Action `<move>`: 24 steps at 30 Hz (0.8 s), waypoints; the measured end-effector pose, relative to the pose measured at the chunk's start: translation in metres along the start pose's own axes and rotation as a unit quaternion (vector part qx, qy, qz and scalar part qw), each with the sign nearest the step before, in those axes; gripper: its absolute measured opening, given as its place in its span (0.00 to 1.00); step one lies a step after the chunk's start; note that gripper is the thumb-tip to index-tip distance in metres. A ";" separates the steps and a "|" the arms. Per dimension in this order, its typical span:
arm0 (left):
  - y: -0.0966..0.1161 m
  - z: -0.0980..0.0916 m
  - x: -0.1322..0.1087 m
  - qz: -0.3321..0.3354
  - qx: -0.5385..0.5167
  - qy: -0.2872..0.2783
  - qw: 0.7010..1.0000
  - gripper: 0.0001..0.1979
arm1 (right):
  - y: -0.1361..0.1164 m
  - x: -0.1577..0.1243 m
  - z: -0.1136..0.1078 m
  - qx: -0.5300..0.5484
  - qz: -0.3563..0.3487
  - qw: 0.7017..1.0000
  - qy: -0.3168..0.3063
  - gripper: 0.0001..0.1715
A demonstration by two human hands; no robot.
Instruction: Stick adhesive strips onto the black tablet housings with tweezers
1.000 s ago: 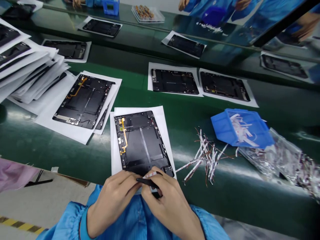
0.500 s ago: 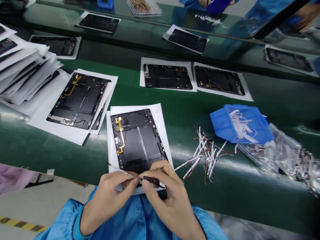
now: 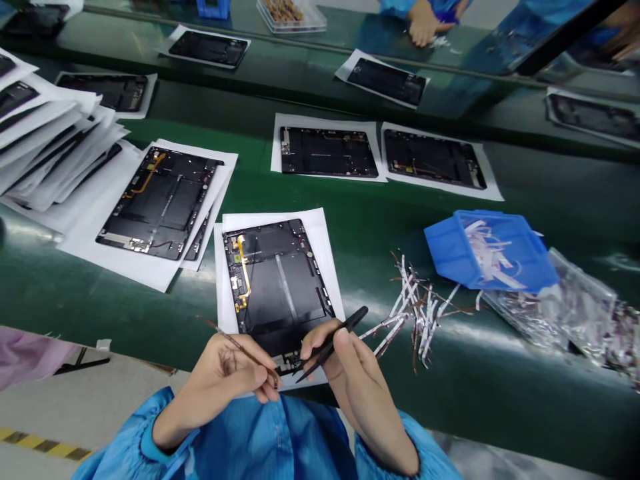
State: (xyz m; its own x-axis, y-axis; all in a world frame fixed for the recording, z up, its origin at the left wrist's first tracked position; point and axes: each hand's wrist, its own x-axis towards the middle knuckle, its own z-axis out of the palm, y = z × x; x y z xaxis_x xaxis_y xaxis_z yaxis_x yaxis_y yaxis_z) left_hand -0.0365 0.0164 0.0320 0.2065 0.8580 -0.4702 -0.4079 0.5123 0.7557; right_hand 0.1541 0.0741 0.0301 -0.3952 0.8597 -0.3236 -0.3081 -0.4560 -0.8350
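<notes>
In front of me an opened black tablet shell (image 3: 273,287) lies on white paper, with an orange flex cable (image 3: 243,267) along its left side. My left hand (image 3: 233,373) pinches a thin brown cable strip (image 3: 240,348) over the shell's near left corner. Black tweezers (image 3: 333,343) are gripped in my right hand (image 3: 357,380), their tips pointing down and left over the shell's near edge. The tips are a little apart from the strip. To the right lies a loose pile of white-and-brown cable strips (image 3: 417,310).
A blue bin (image 3: 525,250) with white peeled strips stands at right, beside clear plastic bags (image 3: 575,293) of cables. More tablet shells (image 3: 327,153) lie on paper behind. At left are another shell (image 3: 160,200) and a paper-interleaved stack (image 3: 55,147). A co-worker's hand (image 3: 423,23) shows at the far side.
My hands have moved apart. The tweezers have swung out from between my fingers, tips now pointing down-left. The strip in my left hand shows brown instead of white. The co-worker's hand has come down.
</notes>
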 end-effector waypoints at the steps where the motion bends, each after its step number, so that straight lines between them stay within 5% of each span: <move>1: 0.001 0.000 0.000 0.004 0.007 -0.001 1.000 0.13 | 0.001 -0.001 0.000 0.001 0.003 1.000 -0.005 0.22; 7: 0.009 0.000 0.000 0.006 0.090 0.019 0.996 0.09 | 0.003 -0.008 0.001 -0.039 -0.025 0.999 -0.006 0.07; 24: 0.015 -0.001 -0.002 0.005 0.247 0.005 0.969 0.12 | -0.001 -0.008 -0.002 -0.083 0.007 0.996 0.011 0.10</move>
State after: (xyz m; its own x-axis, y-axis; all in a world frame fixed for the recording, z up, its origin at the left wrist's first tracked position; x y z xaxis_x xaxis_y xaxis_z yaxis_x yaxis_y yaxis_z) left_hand -0.0444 0.0219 0.0437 0.1960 0.8637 -0.4643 0.0665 0.4607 0.8851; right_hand 0.1596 0.0679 0.0327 -0.3791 0.8591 -0.3437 -0.1549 -0.4251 -0.8918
